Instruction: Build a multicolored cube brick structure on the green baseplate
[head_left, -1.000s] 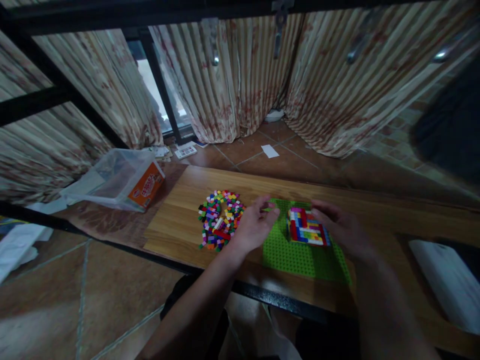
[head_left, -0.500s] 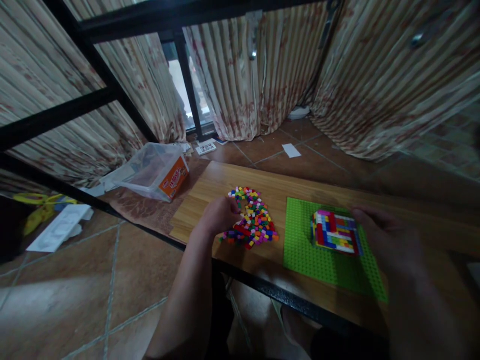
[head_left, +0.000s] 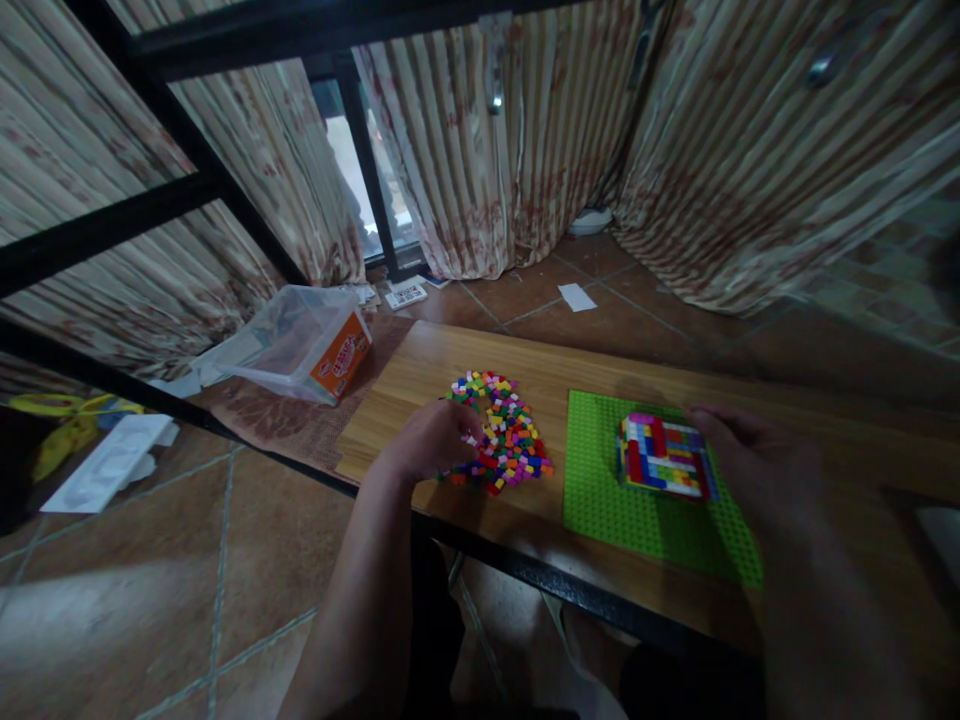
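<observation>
A pile of small coloured bricks (head_left: 504, 432) lies on the wooden tabletop (head_left: 570, 370). My left hand (head_left: 429, 444) rests on the pile's left edge with its fingers curled down into the bricks; what they hold is hidden. To the right lies a green studded baseplate (head_left: 637, 510) with a flat multicoloured block of bricks (head_left: 663, 457) built on it. My right hand (head_left: 757, 462) lies at the block's right side, its fingers bent against the edge.
A clear plastic tub with an orange label (head_left: 304, 342) lies tipped at the table's left end. Black metal bars (head_left: 187, 190) cross overhead and along the near table edge. Striped curtains (head_left: 525, 140) hang behind. Papers and a white tray (head_left: 112, 460) lie on the tiled floor.
My left hand has gone from the baseplate's left edge over to the left side of the loose brick pile. My right hand has stayed by the built block. The camera has swung left.
</observation>
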